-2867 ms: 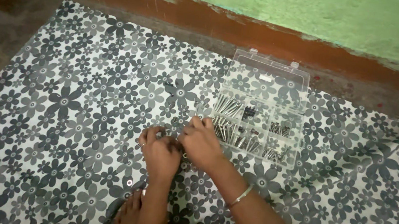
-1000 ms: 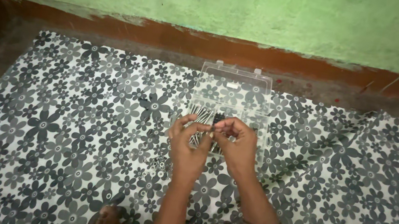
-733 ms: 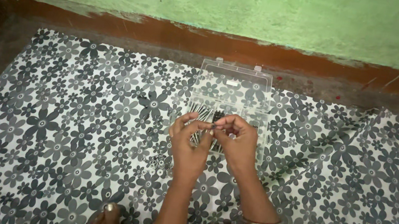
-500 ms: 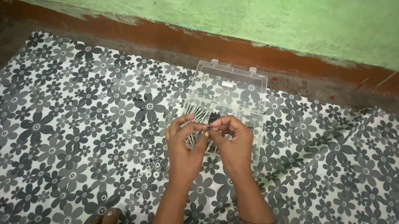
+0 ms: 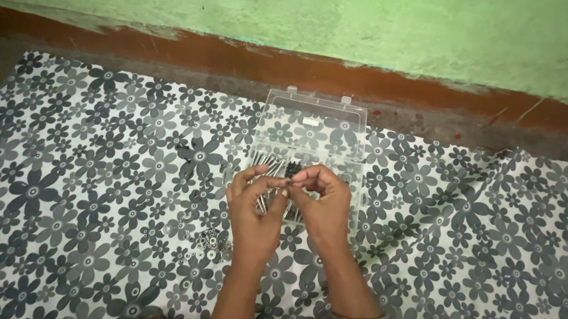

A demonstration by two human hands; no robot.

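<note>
Pinching a small dark screw between them, the left hand and right hand meet fingertip to fingertip above the clear plastic organizer box, fingers closed tight on it. Silver screws fill its compartments, and small washers lie on the flowered cloth beside the left wrist.
</note>
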